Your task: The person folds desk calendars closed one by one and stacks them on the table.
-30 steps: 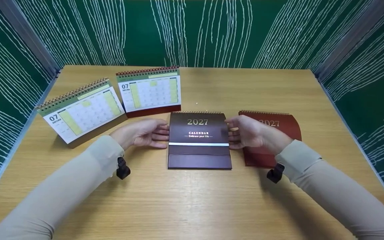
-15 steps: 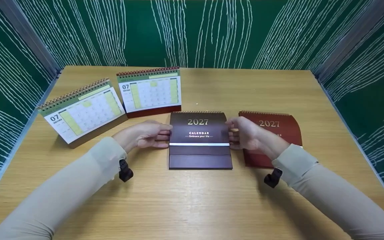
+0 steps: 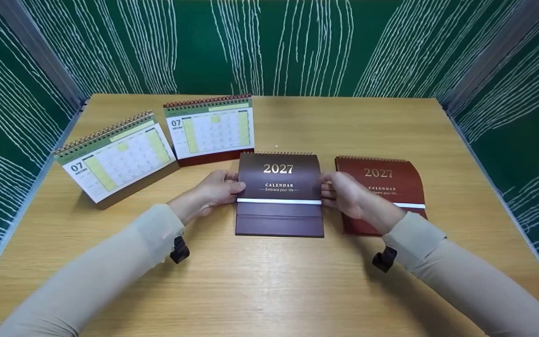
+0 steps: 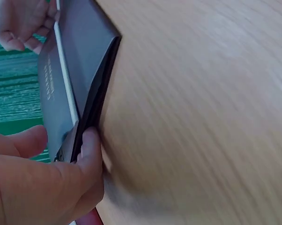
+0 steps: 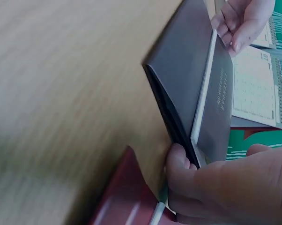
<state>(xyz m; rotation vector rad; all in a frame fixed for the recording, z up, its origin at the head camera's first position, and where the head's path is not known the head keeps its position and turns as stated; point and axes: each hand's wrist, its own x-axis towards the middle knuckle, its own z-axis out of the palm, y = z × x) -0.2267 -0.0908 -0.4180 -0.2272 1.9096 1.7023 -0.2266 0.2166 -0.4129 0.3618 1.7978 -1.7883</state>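
A dark brown 2027 desk calendar (image 3: 279, 217) with a white band across its cover is at the middle of the table, its spiral side away from me. My left hand (image 3: 211, 194) grips its left edge, thumb at the cover. On the opposite edge, my right hand (image 3: 351, 194) holds the calendar between thumb and fingers. In the left wrist view, fingers (image 4: 90, 145) reach the open side between cover and base of the brown calendar (image 4: 85, 51). The right wrist view shows fingertips (image 5: 176, 157) at the calendar's other side (image 5: 183, 70).
A red 2027 calendar (image 3: 384, 164) lies on the right, partly behind my right hand and forearm. Two desk calendars stand upright at the left, one with a brown base (image 3: 120, 159), one with a red base (image 3: 215, 131). Green walls surround the wooden table (image 3: 269, 290).
The brown calendar's spiral side has risen slightly and shifted away from me. My left thumb has come onto its cover edge, and the right hand has moved slightly lower along the edge.
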